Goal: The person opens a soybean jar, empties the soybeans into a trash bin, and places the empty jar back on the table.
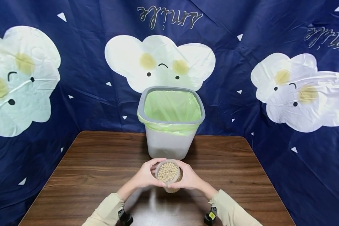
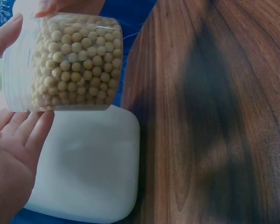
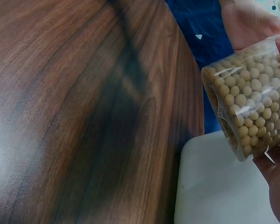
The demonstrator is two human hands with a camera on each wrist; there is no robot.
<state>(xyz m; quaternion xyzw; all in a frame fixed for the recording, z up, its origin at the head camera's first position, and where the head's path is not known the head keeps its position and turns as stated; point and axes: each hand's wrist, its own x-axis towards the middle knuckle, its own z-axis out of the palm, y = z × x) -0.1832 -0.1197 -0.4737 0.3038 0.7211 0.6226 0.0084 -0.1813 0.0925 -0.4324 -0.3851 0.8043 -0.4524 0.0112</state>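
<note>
Both hands hold a clear plastic jar (image 1: 168, 172) of round beige beans, lidless at the top in the head view. My left hand (image 1: 147, 174) grips it near the rim from the left, thumb in front and fingers behind. From the right, my right hand (image 1: 190, 177) grips it the same way. In the left wrist view the jar (image 2: 79, 63) is held above the table, its beans packed against the wall. The right wrist view shows the jar's base (image 3: 224, 114) facing the table side. Just beyond the hands stands a light bin (image 1: 169, 141) lined with a green bag (image 1: 172, 106).
The bin's grey rim (image 1: 141, 106) is open upward at the table's far edge. Brown wood-grain table (image 1: 101, 163) lies under the hands. Dark blue cloth (image 1: 231, 94) with white cloud figures hangs behind and on both sides.
</note>
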